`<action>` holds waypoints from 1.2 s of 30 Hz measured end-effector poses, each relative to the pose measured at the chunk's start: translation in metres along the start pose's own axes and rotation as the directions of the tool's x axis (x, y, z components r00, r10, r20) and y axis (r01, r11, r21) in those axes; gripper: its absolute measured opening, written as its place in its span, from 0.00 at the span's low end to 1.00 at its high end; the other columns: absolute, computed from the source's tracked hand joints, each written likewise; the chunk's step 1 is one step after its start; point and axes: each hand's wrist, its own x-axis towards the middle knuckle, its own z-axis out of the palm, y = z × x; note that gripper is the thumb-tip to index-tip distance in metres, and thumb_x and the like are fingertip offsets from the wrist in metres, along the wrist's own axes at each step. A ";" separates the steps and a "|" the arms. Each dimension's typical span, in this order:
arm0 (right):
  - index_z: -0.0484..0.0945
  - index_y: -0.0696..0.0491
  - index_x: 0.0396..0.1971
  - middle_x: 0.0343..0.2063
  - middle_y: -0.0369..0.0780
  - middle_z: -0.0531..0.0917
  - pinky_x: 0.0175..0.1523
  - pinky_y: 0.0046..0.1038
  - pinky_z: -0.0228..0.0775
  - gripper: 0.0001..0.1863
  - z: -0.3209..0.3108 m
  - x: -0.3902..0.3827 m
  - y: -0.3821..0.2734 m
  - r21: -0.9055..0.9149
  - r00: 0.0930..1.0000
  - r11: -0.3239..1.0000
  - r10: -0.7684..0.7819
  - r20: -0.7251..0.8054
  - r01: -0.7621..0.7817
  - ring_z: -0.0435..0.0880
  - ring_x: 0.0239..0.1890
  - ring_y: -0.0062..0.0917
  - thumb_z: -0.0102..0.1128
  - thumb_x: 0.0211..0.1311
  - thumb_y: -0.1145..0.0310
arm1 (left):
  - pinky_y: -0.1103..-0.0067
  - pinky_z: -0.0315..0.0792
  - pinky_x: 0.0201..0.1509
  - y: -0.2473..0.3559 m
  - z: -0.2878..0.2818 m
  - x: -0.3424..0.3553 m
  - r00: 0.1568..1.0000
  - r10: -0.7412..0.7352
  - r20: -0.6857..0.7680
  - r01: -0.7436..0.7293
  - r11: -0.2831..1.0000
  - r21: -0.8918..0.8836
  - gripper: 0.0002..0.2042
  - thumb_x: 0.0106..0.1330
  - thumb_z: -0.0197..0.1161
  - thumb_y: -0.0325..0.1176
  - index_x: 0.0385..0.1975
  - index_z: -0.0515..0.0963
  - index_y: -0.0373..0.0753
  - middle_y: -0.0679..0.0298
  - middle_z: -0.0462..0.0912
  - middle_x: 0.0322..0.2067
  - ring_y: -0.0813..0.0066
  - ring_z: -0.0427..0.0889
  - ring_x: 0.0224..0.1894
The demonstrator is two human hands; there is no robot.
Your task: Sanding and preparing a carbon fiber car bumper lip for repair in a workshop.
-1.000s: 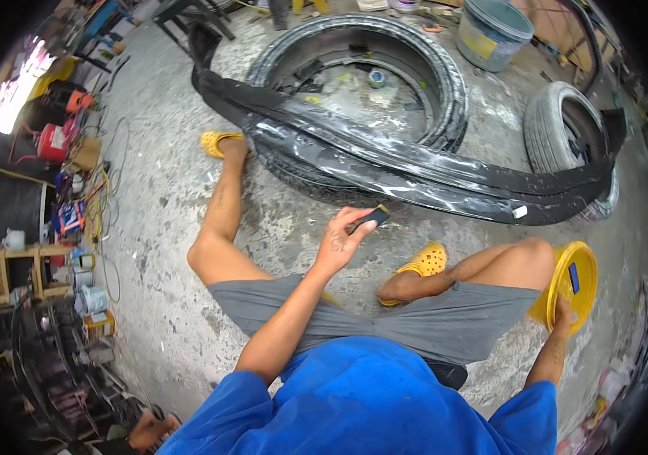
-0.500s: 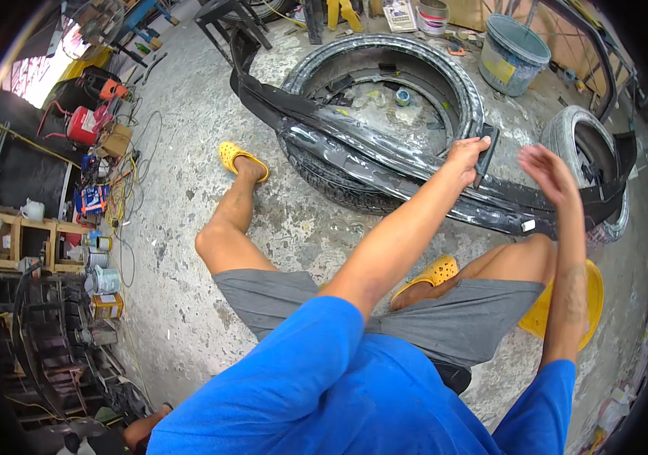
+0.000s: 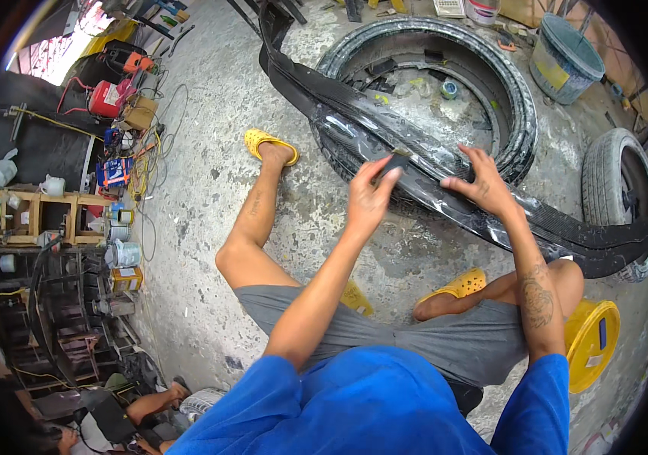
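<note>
A long black car bumper piece [image 3: 422, 182], glossy and wet in its middle, lies slantwise across a large tyre [image 3: 525, 106]. My left hand [image 3: 369, 199] is over the near side of the bumper piece, its thumb and fingers closed on a small dark flat pad [image 3: 395, 162]. To its right, my right hand [image 3: 488, 186] is held with the fingers apart and nothing in them. It is just above or touching the bumper piece; I cannot tell which.
Another tyre [image 3: 597, 182] supports the bumper's right end. Beside my right knee is a yellow bucket [image 3: 606, 356]. A grey-blue bucket [image 3: 566, 61] stands at the back right. Along the left are a wooden shelf [image 3: 32, 236], a red tank [image 3: 104, 98] and cables. A person's arm [image 3: 153, 406] shows at lower left.
My left hand has moved left and nearer along the bumper piece, still holding the pad. My right hand has come left toward it. The view has shifted.
</note>
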 end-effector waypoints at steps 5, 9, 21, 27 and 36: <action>0.63 0.50 0.79 0.65 0.52 0.77 0.69 0.47 0.65 0.56 0.021 -0.011 -0.016 -0.312 1.000 0.950 0.027 0.007 -0.024 0.76 0.65 0.46 0.70 0.59 0.30 | 0.72 0.77 0.54 -0.048 -0.064 -0.054 0.864 -0.493 -0.102 0.502 0.825 0.260 0.15 0.73 0.71 0.34 0.52 0.85 0.29 0.51 0.85 0.43 0.61 0.85 0.47; 0.62 0.44 0.80 0.63 0.51 0.78 0.66 0.47 0.66 0.53 0.025 -0.009 -0.016 -0.344 1.000 0.939 0.014 -0.004 -0.015 0.77 0.62 0.45 0.66 0.62 0.30 | 0.70 0.76 0.54 -0.061 -0.090 -0.012 0.986 0.002 -0.168 0.065 0.919 0.390 0.14 0.75 0.68 0.31 0.56 0.85 0.32 0.50 0.82 0.44 0.58 0.84 0.48; 0.61 0.39 0.82 0.60 0.51 0.79 0.64 0.44 0.66 0.52 0.022 -0.004 -0.019 -0.361 0.999 0.932 0.031 0.021 -0.021 0.78 0.58 0.45 0.64 0.63 0.29 | 0.64 0.73 0.62 -0.071 -0.076 0.084 0.977 0.206 0.058 -0.201 0.791 0.578 0.15 0.72 0.69 0.28 0.56 0.86 0.38 0.50 0.79 0.53 0.52 0.77 0.55; 0.61 0.40 0.82 0.58 0.50 0.79 0.63 0.43 0.66 0.52 0.023 -0.004 -0.018 -0.373 1.000 0.928 0.017 0.018 -0.009 0.78 0.57 0.44 0.64 0.63 0.30 | 0.64 0.73 0.59 -0.075 -0.073 0.088 0.982 0.188 0.001 -0.154 0.802 0.578 0.15 0.71 0.70 0.31 0.55 0.86 0.36 0.53 0.83 0.47 0.56 0.78 0.51; 0.62 0.41 0.81 0.57 0.48 0.80 0.62 0.42 0.67 0.52 0.023 -0.005 -0.018 -0.358 1.000 0.934 -0.017 -0.009 0.012 0.79 0.56 0.43 0.65 0.63 0.30 | 0.64 0.72 0.58 -0.073 -0.074 0.094 0.980 0.198 0.025 -0.176 0.797 0.578 0.21 0.70 0.70 0.29 0.62 0.80 0.39 0.56 0.84 0.43 0.56 0.80 0.49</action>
